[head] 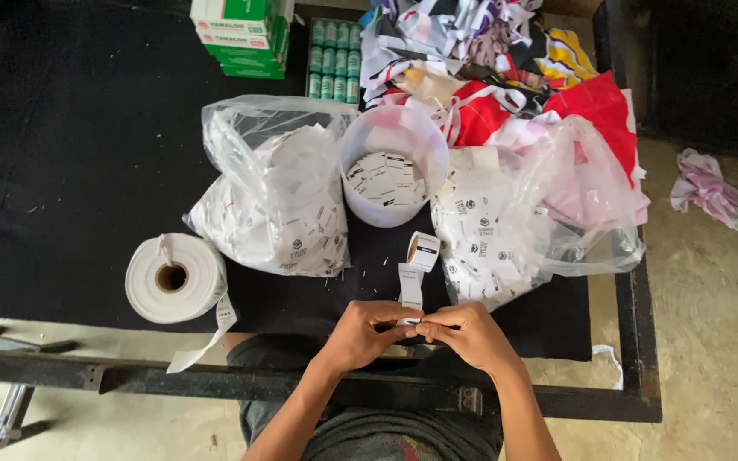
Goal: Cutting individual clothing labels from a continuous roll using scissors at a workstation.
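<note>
- Left hand (359, 333) and right hand (470, 335) pinch one label strip (412, 275) between them, keeping it taut.
- Tub (393, 165) of cut labels just beyond, within reach.

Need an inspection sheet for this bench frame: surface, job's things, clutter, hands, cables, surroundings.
Surface: black cloth-covered table on a dark metal frame.
Job's things: white label strip held upright; white tape roll at left; clear tub of cut labels; two clear bags of labels.
Clutter: heap of coloured fabric; green and white boxes; green spools.
Hands: left hand and right hand both pinch the strip's lower end.
Cables: nothing seen.
Surroundings: bare concrete floor with a crumpled cloth.
</note>
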